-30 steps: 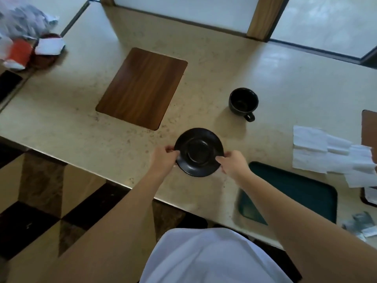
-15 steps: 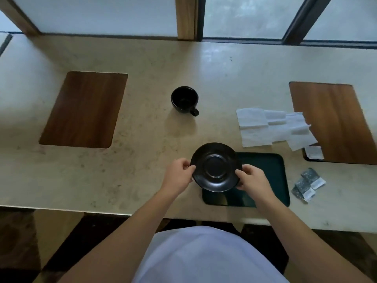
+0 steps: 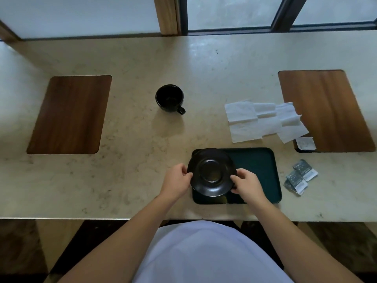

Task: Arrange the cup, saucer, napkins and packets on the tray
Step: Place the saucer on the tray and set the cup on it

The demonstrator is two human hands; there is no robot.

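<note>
A black saucer (image 3: 212,172) is held over the left end of the dark green tray (image 3: 259,166). My left hand (image 3: 177,180) grips its left rim and my right hand (image 3: 245,184) grips its right rim. Whether the saucer touches the tray, I cannot tell. A black cup (image 3: 169,98) stands alone on the counter behind, its handle pointing to the near right. White napkins (image 3: 263,121) lie spread out beyond the tray's right end. Several grey packets (image 3: 299,177) lie to the right of the tray.
Two wooden inlays sit in the beige counter (image 3: 132,160), one at the left (image 3: 69,115) and one at the right (image 3: 328,111). A small white slip (image 3: 305,143) rests on the right inlay's near corner. Windows run along the far edge.
Both hands have carried the saucer to the right, from the bare counter onto the left end of the tray. The view has swung right, bringing the napkins and packets fully into sight.
</note>
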